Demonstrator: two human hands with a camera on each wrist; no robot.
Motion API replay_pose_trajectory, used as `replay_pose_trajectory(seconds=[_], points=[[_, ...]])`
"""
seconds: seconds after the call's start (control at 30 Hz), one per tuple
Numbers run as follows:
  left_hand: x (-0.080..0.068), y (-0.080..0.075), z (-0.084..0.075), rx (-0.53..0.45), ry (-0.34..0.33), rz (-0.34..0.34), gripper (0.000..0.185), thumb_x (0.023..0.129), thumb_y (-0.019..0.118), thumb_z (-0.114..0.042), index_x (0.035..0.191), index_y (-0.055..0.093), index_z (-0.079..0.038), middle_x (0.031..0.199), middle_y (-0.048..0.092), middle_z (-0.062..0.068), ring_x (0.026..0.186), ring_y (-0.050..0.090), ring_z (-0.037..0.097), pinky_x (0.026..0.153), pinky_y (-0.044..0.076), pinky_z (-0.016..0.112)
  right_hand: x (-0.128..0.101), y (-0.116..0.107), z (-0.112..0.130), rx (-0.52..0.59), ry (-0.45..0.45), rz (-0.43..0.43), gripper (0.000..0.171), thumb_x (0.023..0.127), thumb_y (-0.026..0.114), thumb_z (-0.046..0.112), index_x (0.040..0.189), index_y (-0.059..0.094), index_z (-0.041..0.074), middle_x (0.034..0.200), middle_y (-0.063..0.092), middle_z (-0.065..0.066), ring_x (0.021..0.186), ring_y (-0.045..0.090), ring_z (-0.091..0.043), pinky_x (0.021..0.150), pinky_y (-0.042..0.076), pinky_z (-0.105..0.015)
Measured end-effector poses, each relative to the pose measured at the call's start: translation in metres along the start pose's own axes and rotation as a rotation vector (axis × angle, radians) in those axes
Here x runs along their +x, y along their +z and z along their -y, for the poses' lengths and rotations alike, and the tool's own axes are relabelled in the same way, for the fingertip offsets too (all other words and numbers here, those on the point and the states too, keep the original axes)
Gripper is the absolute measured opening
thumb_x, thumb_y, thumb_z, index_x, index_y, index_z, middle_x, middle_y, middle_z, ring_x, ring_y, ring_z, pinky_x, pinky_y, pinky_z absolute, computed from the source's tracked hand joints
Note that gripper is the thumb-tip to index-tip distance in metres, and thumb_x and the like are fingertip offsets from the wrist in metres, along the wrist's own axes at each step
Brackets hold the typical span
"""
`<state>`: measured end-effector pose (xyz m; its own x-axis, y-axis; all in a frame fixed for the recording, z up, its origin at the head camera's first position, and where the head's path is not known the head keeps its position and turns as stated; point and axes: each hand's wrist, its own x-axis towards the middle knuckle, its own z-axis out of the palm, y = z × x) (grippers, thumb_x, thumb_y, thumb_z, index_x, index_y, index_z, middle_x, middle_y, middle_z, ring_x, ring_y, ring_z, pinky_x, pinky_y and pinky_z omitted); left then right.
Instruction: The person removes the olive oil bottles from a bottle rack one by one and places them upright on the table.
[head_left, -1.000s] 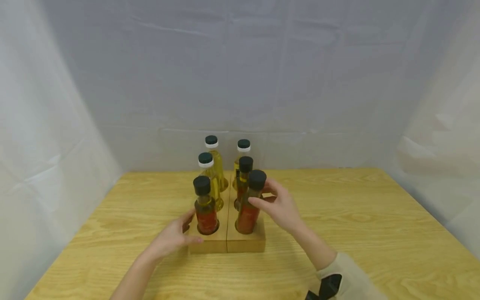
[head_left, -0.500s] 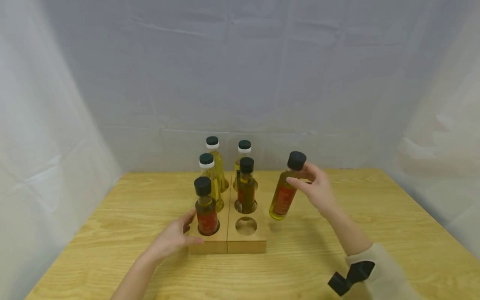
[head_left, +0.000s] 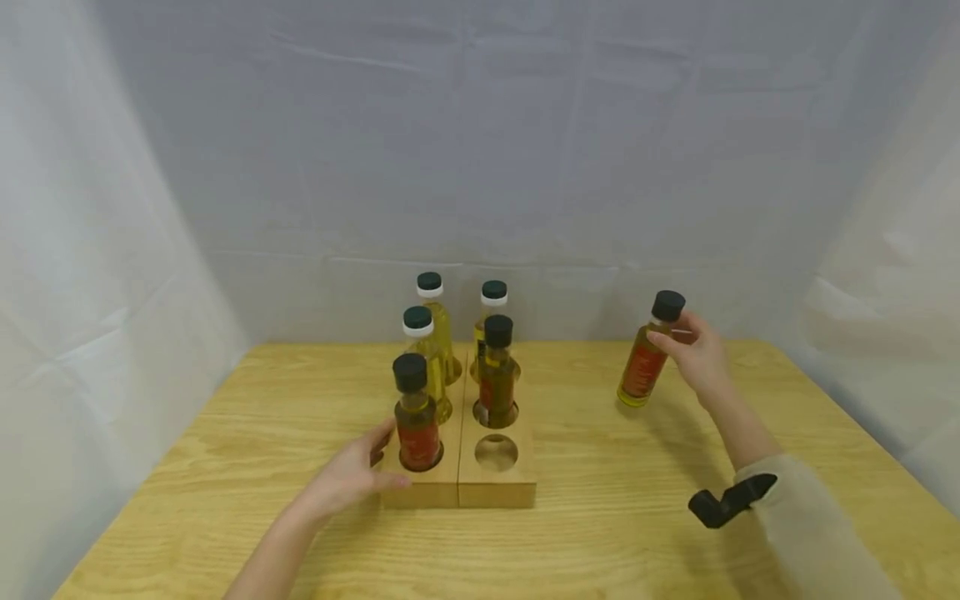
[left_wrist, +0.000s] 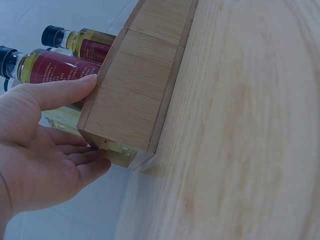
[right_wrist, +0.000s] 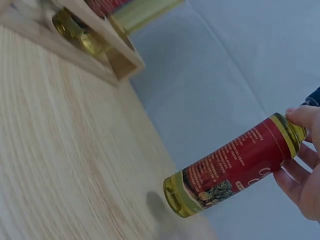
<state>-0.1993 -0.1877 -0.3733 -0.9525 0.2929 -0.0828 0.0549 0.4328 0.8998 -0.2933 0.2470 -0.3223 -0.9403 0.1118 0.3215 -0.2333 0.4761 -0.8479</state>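
Observation:
In the head view, my right hand [head_left: 697,354] holds an olive oil bottle [head_left: 643,365] by its neck, right of the rack. The bottle has a black cap and red label, and leans with its base close over the table. The wooden bottle rack [head_left: 497,496] is two blocks side by side. My left hand [head_left: 345,475] grips its near left corner, thumb at the front edge and fingers curled at the side in the left wrist view. A red-labelled bottle [head_left: 418,442] stands in the near left hole; the near right hole [head_left: 497,454] has no bottle.
Behind stand another red-labelled bottle [head_left: 497,387] and several green-capped oil bottles [head_left: 431,354] in the rack. The wood-grain table [head_left: 600,517] extends around it. White sheeting [head_left: 525,167] hangs behind and at both sides.
My right hand has lifted the olive oil bottle out of the rack's near right hole and carried it right and away from me. My left hand has stayed at the rack.

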Motion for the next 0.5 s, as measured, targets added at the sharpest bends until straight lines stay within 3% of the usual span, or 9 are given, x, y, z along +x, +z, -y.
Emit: replay_pose_trajectory(seconds=[0.3, 0.5], points=[[0.0, 0.001, 0.0, 0.009, 0.015, -0.017, 0.093, 0.076, 0.075, -0.012, 0.142, 0.015, 0.013, 0.146, 0.016, 0.033, 0.132, 0.022, 0.046, 0.107, 0.023, 0.053, 0.021, -0.013, -0.03, -0.069, 0.084, -0.11, 0.05, 0.091, 0.058, 0.028, 0.127, 0.047, -0.005, 0.129, 0.047, -0.025, 0.115, 0.046, -0.037, 0.088, 0.043, -0.043], [0.0, 0.001, 0.0, 0.003, 0.013, -0.02, 0.093, 0.076, 0.075, -0.012, 0.142, 0.014, 0.012, 0.146, 0.016, 0.032, 0.132, 0.022, 0.046, 0.107, 0.023, 0.053, 0.029, -0.018, -0.039, -0.066, 0.103, -0.103, 0.052, 0.091, 0.058, 0.03, 0.127, 0.047, -0.007, 0.13, 0.047, -0.025, 0.117, 0.044, -0.038, 0.093, 0.042, -0.048]])
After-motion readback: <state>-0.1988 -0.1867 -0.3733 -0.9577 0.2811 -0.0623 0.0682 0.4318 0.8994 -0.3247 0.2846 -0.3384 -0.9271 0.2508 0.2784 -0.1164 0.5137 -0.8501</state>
